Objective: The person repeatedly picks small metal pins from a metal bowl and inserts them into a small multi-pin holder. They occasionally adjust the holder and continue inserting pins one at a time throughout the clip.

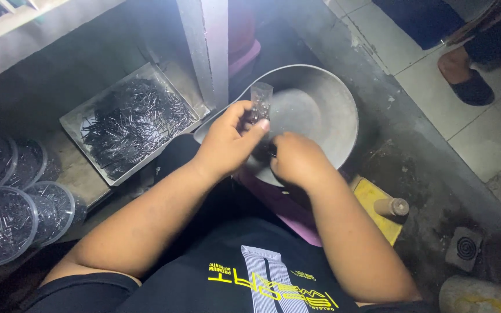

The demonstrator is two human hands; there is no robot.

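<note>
Left hand (227, 142) pinching a small clear plastic bag (260, 103), barely filled; right hand (297, 159) closed, contents hidden; square metal tray of dark nails (131, 122) at 9 o'clock looks full.

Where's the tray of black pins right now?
In the head view, the square metal tray of black pins sits upper left on the dark ledge, left of the grey post and the left hand, with clear tubs of pins below-left.

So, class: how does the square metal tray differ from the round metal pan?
The tray is square, shallow and flat-sided; the pan is round and bowl-like. The tray is heaped with thin dark pins; the pan looks nearly bare. The tray sits untouched; both hands work over the pan. Both are grey metal.
</note>
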